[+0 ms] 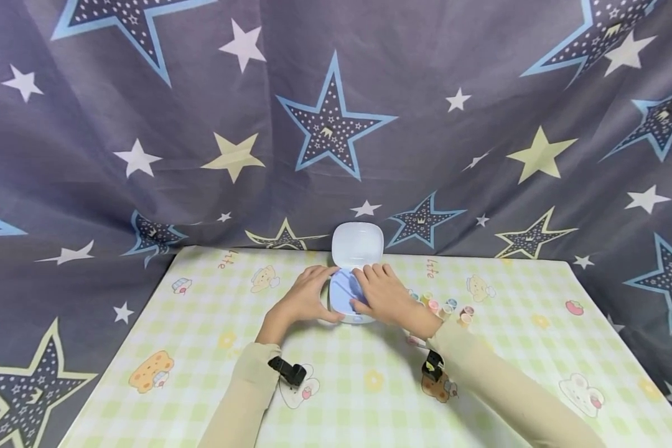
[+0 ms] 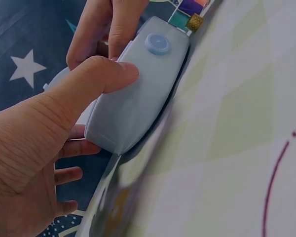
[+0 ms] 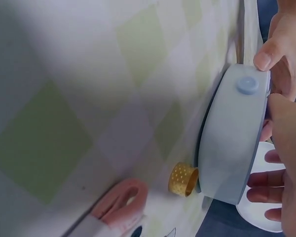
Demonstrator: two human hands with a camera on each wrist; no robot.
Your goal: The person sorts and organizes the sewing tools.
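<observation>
A pale blue plastic box (image 2: 133,98) with rounded corners stands on the table, its white lid (image 1: 357,244) raised at the back. Inside lies a blue inner tray (image 1: 341,294). My left hand (image 1: 304,297) grips the box's left side, thumb on the front wall near the round blue button (image 2: 157,44), other fingers around the side. Over the right half, my right hand (image 1: 389,296) reaches in with thumb and fingers bent at the tray, seemingly pinching it. Its fingertips are partly hidden by the box rim in the wrist views.
Several small thread spools (image 1: 447,307) stand right of the box, behind my right wrist. A gold thimble (image 3: 182,179) sits close against the box's right side. Nearby lies a pink-handled tool (image 3: 123,200). A star-patterned curtain (image 1: 336,205) hangs directly behind the table.
</observation>
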